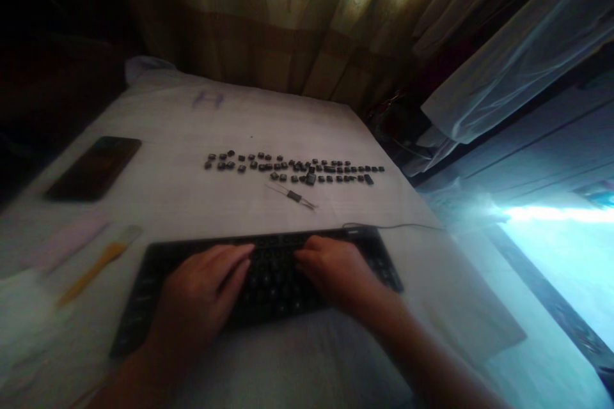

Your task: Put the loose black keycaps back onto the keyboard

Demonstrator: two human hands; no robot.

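Note:
A black keyboard lies on the white-covered table in front of me, with some keys in place. My left hand rests over its left half, fingers stretched toward the middle and the thumb slightly apart, holding nothing I can see. Over the right half is my right hand, its fingers curled together with the tips down at the upper keys. Whatever those fingertips hold, if anything, is hidden. Beyond the keyboard, loose black keycaps lie in rough rows. Tweezers or a similar thin wire tool lie between keycaps and keyboard.
A dark phone lies at the left. Nearer are a pink block-like item, a brush with a yellow handle and a whitish cloth or tissue. The keyboard's cable runs right. A curtain hangs behind the table.

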